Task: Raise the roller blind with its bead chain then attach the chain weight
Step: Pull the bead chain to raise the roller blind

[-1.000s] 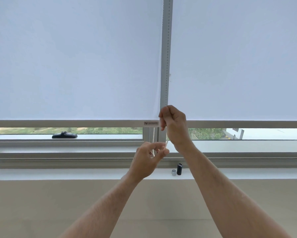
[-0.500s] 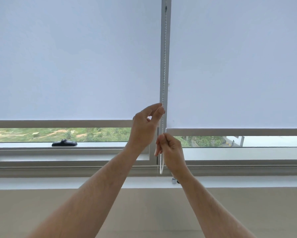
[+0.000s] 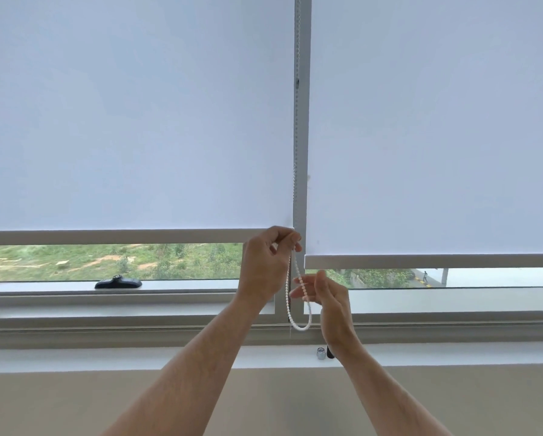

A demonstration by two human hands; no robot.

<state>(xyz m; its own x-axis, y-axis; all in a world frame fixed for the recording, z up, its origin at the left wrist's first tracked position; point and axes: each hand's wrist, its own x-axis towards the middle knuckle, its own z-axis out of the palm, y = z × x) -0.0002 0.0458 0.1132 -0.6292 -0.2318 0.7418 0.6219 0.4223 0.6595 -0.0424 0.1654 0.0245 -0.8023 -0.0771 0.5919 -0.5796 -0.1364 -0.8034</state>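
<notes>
The white plastic bead chain [image 3: 296, 184] runs vertically along the grey metal window mullion [image 3: 302, 121] at centre frame, its long axis straight up and down from the top edge to just below the middle of the picture. Below that it slackens into a narrow loop whose bottom curve [image 3: 300, 327] hangs free in front of the lower window frame, above the white windowsill [image 3: 138, 357].

The left hand [image 3: 265, 262] is closed in a pinch, thumb and forefinger gripping the chain just beside the mullion, at the level of the left blind's bottom rail. The right hand [image 3: 329, 294], lower and just right of the loop, is partly open, fingers loosely curled, their tips touching the right strand of the loop; whether it actually grips the strand cannot be told.

The pale white fabric roller blind on the right [image 3: 436, 121] has its grey bottom rail [image 3: 433, 261] lower than that of the matching blind on the left [image 3: 131, 105], leaving a thin strip of glass beneath it. On the sill at lower centre, partly behind the right wrist, stand a small silver metal cylinder [image 3: 320, 353] and a black cylindrical piece [image 3: 329, 354]. A black window handle [image 3: 118, 283] lies on the frame at middle left, well apart from the hands.
</notes>
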